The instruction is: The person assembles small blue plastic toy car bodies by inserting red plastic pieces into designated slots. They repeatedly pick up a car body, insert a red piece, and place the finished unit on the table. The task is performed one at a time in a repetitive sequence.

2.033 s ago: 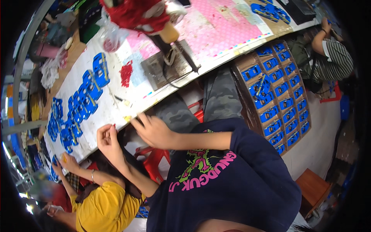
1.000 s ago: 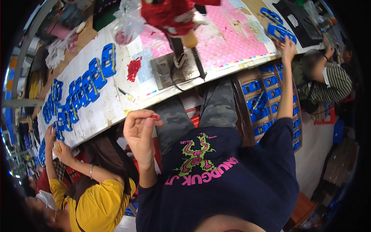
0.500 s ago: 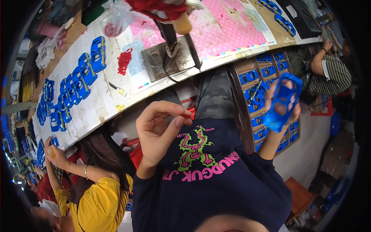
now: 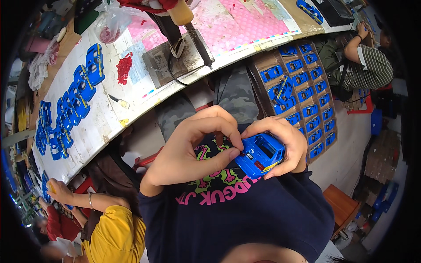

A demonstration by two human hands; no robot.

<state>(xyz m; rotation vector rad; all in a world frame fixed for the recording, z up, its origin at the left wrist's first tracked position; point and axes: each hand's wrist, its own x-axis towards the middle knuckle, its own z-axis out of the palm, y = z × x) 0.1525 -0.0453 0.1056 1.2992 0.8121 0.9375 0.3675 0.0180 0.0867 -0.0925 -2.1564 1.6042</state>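
Note:
My right hand grips a blue toy car body in front of my chest, fingers wrapped round its sides. One red plastic piece sits in the end of the car body that faces me. My left hand is closed in a pinch, thumb and forefinger tips touching the car body's left corner. The small red piece between those fingertips is almost wholly hidden. A pile of similar red pieces lies on the white worktable beyond my left hand.
Blue car bodies stand in a row on the table's left. A tray of blue car bodies is at my right. A knife lies near the table edge beside a machine base. People sit at left and right.
My right hand has brought the car body left and turned it. My left hand, with the small red piece, has moved right, and its fingertips now meet the car body.

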